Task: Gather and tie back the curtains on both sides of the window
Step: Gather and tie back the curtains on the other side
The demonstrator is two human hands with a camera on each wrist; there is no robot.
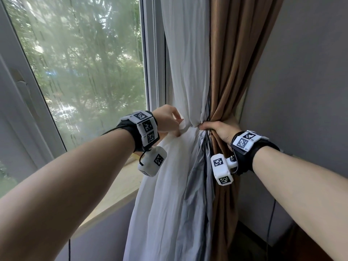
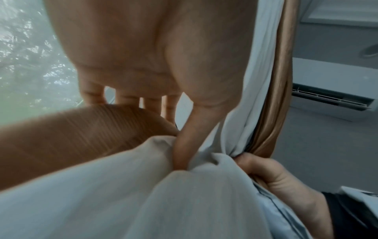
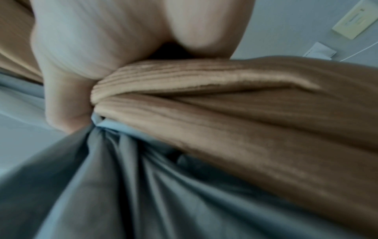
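Curtains, right side of the window point(image 1: 84, 72) — three layers, gathered to a waist against the grey wall point(image 1: 301, 91).

White sheer curtain point(image 1: 186, 63): hangs nearest the glass, beside the white window frame point(image 1: 152, 53); drawn in at mid-height, then spreading loose below, down past the right end of the wooden sill point(image 1: 120, 187).

Brown ribbed curtain point(image 1: 229, 63): outermost layer, next to the wall, its folds converging on the same waist. In the right wrist view its ribs bunch tightly where the fingers close on them.

Grey lining point(image 1: 199, 185): seen below the waist only, between the white and the brown, falling in dark creases.

Right hand point(image 1: 216, 129): fingers curled tightly around the gathered bundle at the waist, holding brown, grey and white together (thumb side toward the window, knuckles toward the wall). Grip is closed and full.

Left hand point(image 1: 169, 122): just left of the right hand, touching the white sheer. Thumb point(image 2: 190, 137) runs down into a fold of the white cloth and pinches it against the fingers; the left wrist view also shows a brown ribbed band point(image 2: 81, 129) lying across the hand under the fingers — how it is held cannot be told.

Fittings, noted in passing: a marker-covered band and a small white camera block on each wrist; a black cable point(image 1: 271, 223) down the wall at lower right; a wall-mounted air unit point(image 2: 331, 100) in the left wrist view.
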